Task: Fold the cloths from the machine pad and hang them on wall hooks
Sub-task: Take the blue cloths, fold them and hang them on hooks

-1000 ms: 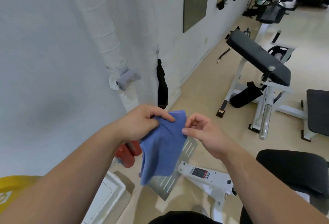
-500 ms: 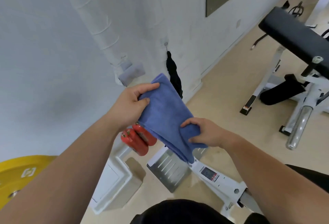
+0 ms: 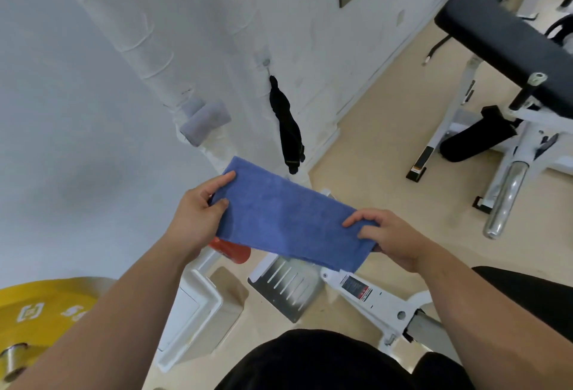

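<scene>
One wide-angle camera sits on my head, looking forward and steeply down along my forearms. It is close to my hands, with the white wall (image 3: 93, 110) at left and the gym floor (image 3: 366, 166) beyond.

One blue cloth (image 3: 288, 222), one grey cloth (image 3: 206, 121), one black cloth (image 3: 286, 122) — two hands (image 3: 193, 216).

Red cylinder (image 3: 229, 250) mostly behind blue cloth (image 3: 288, 222)
</scene>
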`<state>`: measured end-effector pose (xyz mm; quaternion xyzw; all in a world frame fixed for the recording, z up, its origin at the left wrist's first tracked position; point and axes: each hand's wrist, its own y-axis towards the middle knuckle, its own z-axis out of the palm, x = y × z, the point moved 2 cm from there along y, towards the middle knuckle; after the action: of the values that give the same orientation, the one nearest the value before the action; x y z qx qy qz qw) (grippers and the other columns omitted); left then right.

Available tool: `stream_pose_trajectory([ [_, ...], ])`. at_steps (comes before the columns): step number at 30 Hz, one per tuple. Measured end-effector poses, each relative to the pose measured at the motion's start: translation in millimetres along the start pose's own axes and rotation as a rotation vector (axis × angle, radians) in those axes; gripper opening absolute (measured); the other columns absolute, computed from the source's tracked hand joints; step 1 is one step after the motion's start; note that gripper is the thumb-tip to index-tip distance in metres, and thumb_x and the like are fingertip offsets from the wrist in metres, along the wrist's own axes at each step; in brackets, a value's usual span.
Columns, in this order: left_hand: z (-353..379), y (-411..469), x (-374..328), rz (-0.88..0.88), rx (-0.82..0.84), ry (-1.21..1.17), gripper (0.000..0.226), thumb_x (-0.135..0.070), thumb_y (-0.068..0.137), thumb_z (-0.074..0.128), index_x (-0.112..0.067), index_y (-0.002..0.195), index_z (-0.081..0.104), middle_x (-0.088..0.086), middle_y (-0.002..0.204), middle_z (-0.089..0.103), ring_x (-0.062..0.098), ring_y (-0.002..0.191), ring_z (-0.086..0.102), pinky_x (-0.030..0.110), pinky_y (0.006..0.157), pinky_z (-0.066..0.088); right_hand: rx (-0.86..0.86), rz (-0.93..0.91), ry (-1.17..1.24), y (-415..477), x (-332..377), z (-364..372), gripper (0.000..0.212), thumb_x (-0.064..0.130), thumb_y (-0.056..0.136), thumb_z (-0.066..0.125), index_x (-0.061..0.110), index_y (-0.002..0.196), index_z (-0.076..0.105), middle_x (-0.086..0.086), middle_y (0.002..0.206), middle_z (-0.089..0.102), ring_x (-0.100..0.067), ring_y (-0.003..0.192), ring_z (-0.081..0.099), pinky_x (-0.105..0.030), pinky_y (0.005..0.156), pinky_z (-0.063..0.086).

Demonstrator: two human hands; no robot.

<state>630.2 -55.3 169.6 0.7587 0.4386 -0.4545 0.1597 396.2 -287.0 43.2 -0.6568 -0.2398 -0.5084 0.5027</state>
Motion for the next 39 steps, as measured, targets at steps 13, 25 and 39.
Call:
stream_pose_trajectory([
  [13,38,-20,17,-0.035,0.093,0.011,0.06,0.002,0.098,0.047,-0.045,0.133,0.058,0.006,0.124,0.066,0.023,0.104,0.065,0.024,0.074,0.06,-0.396,-0.213,-0.02,4,18,7,0.044,0.0,0.087,0.061,0.038,0.108,0.063,0.018,0.102,0.064,-0.021,0.093,0.065,-0.042,0.087,0.058],
  [25,84,-49,-34,0.194,0.166,0.009,0.055,-0.026,0.089,0.077,-0.034,0.14,0.058,-0.023,0.123,0.068,-0.011,0.113,0.062,0.016,0.098,0.049,-0.279,-0.371,-0.029,-2,81,80,0.037,0.019,0.085,0.064,0.045,0.111,0.059,0.004,0.119,0.06,-0.014,0.109,0.063,-0.045,0.095,0.055],
  [39,63,-40,-41,0.195,0.19,-0.006,0.06,0.016,0.086,0.053,-0.03,0.119,0.074,-0.025,0.097,0.075,-0.007,0.093,0.068,0.012,0.079,0.049,-0.134,-0.473,-0.256,-8,97,55,0.061,0.018,0.078,0.069,0.031,0.135,0.054,0.012,0.133,0.047,0.002,0.124,0.048,-0.008,0.097,0.04],
])
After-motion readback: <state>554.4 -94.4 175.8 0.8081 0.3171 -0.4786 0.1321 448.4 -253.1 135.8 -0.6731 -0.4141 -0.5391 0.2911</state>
